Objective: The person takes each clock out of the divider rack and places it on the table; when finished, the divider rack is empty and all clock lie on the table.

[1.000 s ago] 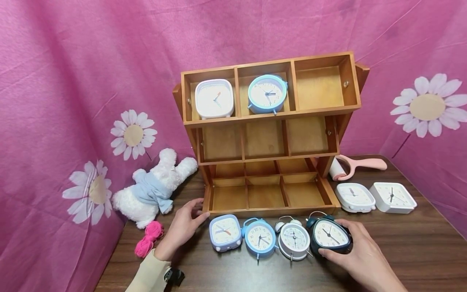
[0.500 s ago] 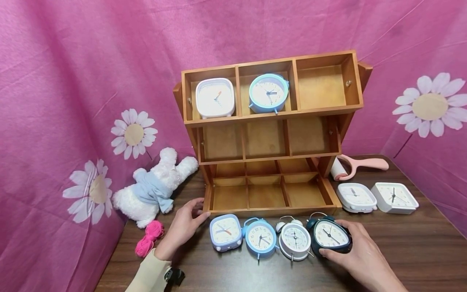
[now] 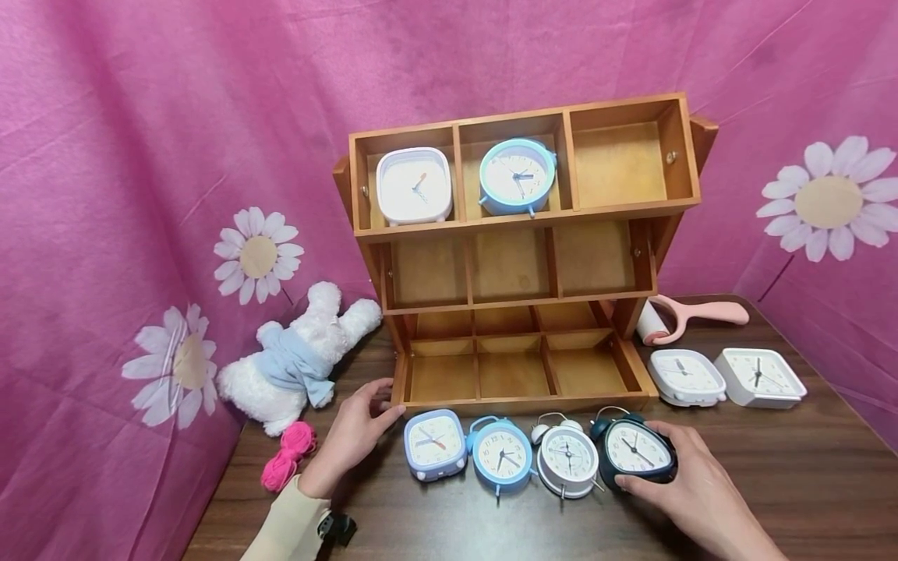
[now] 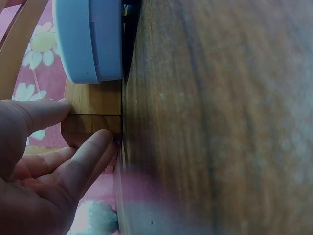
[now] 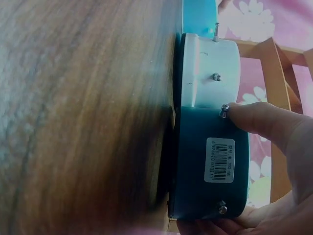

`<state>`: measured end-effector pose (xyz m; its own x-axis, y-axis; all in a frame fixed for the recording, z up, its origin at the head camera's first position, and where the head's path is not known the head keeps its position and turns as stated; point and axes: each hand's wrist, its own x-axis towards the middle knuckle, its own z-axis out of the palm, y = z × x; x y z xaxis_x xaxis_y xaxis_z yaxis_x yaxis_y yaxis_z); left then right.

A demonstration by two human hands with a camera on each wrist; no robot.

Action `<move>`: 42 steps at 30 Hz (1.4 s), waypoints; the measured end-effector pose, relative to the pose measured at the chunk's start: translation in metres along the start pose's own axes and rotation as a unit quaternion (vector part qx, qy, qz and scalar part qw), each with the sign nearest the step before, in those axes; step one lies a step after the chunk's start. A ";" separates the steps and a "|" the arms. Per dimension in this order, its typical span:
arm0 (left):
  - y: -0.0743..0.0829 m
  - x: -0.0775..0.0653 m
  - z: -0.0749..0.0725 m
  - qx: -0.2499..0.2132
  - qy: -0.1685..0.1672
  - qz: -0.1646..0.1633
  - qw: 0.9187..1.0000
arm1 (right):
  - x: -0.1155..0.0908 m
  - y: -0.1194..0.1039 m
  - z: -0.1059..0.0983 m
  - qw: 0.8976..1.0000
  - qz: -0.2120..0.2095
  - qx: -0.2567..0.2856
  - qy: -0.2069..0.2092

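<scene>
Your right hand (image 3: 701, 487) grips the dark green clock (image 3: 634, 448) on the table (image 3: 561, 538); your left hand (image 3: 354, 432) pinches the wooden rack (image 3: 526, 407). This clock is probably light, stiff, slightly slippery — hold its two sides.

Right wrist view: white label (image 5: 219, 160) on underside of dark clock (image 5: 188, 169). Barcode, turned sideways, a row of digits alongside — starts 6 9, the remainder too soft to vouch for. Second line of print beyond the bars, characters illegible.

Head view: dial numerals ringing four faces — dark clock again, white bell clock (image 3: 569, 460), lower blue clock (image 3: 502, 456), upper blue clock (image 3: 517, 176). Lower blue one clearest, 12 at top; others too small to take down singly. Lilac clock (image 3: 435, 444): dial markings, unreadable. No brand legible anywhere.
</scene>
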<state>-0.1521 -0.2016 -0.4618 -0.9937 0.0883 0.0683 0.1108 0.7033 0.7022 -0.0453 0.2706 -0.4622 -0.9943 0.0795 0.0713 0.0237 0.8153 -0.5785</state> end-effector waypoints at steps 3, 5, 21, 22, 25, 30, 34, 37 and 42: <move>0.000 0.000 0.001 -0.002 0.002 0.005 1.000 | -0.001 0.000 0.000 1.000 0.001 -0.001 -0.001; 0.000 0.000 0.001 -0.003 0.001 0.007 1.000 | -0.002 0.000 0.000 1.000 0.002 -0.001 -0.002; -0.002 0.001 0.002 0.002 0.002 0.002 1.000 | -0.006 0.000 0.000 0.997 -0.031 -0.001 0.065; -0.002 0.001 0.002 0.002 0.002 0.001 1.000 | -0.007 0.000 0.000 0.997 -0.031 0.000 0.065; -0.002 0.001 0.001 0.001 0.003 0.001 1.000 | -0.007 0.000 0.000 0.997 -0.032 0.004 0.067; -0.002 0.001 0.001 0.002 0.002 0.002 1.000 | -0.008 -0.001 -0.001 0.997 -0.037 0.010 0.073; -0.002 0.001 0.001 -0.001 0.002 0.001 1.000 | -0.008 -0.002 -0.002 0.996 -0.036 0.012 0.077; -0.002 0.001 0.001 -0.004 -0.001 -0.002 1.000 | -0.008 -0.003 -0.003 0.997 -0.034 0.012 0.075; -0.001 0.001 0.000 -0.004 -0.006 -0.008 1.000 | -0.007 -0.007 -0.004 0.997 -0.034 0.016 0.074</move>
<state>-0.1532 -0.2025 -0.4628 -0.9952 0.0856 0.0477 0.0941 0.6989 0.7090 -0.0380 0.2671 -0.4556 -0.9670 0.1110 0.2292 -0.0485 0.8033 -0.5936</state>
